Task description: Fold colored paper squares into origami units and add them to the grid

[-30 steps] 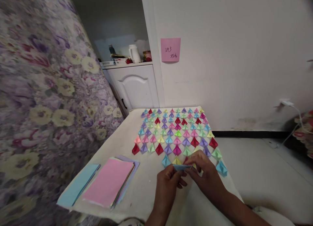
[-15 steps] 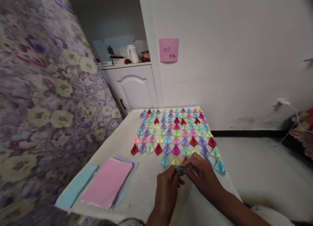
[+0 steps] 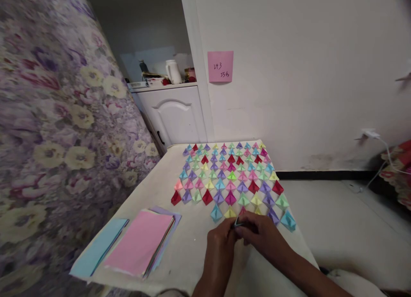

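Between my two hands is a small folded piece of light blue paper (image 3: 236, 221), mostly hidden by the fingers. My left hand (image 3: 221, 237) pinches it from the left side. My right hand (image 3: 258, 232) grips it from the right, fingers curled, the two hands touching or nearly so. Just beyond them lie rows of small folded paper pieces in many colours, among them a blue one (image 3: 216, 213), a yellow one (image 3: 230, 212) and a purple one (image 3: 272, 215). A turquoise folded piece (image 3: 288, 220) sits near the table's right edge.
A stack of pink and other coloured paper sheets (image 3: 141, 241) lies at the left on the cream-covered table (image 3: 183, 254), with light blue paper (image 3: 99, 247) beside it. A floral curtain (image 3: 64, 151) hangs at the left. A pink note (image 3: 220, 66) is on the wall.
My hands have drawn closer together around the blue paper, and my right fingers have curled in and shifted slightly down. Less of the paper shows now. The rows on the table look the same.
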